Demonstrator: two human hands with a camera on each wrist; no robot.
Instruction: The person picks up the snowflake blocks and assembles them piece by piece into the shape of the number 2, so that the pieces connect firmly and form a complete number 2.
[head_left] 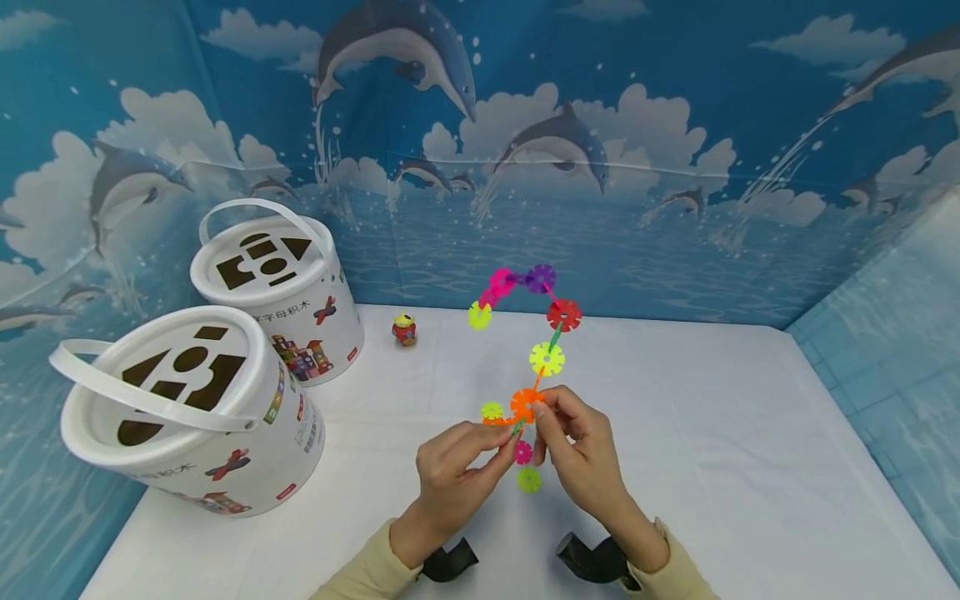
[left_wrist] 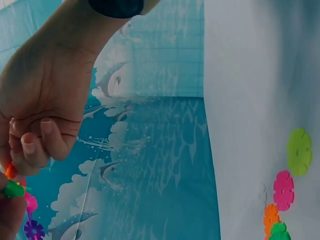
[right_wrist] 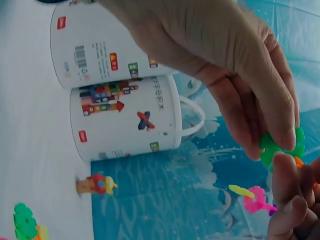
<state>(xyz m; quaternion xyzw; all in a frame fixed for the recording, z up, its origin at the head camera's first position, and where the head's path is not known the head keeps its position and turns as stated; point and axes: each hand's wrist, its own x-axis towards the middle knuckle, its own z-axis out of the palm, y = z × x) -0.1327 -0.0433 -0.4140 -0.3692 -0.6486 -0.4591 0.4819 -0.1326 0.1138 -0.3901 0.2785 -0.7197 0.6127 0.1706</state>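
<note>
Below the frame's middle, the left hand [head_left: 454, 468] pinches a green disc [head_left: 518, 426] in its fingers. The right hand [head_left: 583, 457] pinches an orange disc [head_left: 523, 405].

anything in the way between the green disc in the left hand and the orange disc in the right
Nothing visible stands between the green disc, pinched in the left hand, and the orange disc in the right hand; they sit close together, though the hands partly hide the spot.
</note>
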